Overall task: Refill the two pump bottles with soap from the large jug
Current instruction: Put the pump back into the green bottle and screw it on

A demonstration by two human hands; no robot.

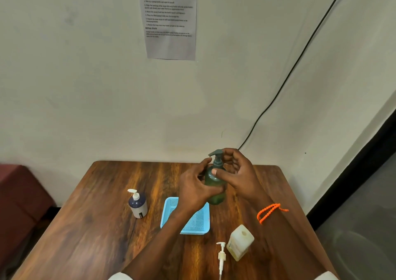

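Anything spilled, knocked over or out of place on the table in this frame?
No spill shows. One oddity: a loose white pump head lies flat on the table beside the open-topped jug. Both hands grip the upright green pump bottle.

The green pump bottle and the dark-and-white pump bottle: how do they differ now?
The translucent green plastic pump bottle is held above the table by the left hand and the right hand; the dark-and-white pump bottle stands alone on the wooden table. The green one's pump is dark green, the other's white. Both have pumps fitted.
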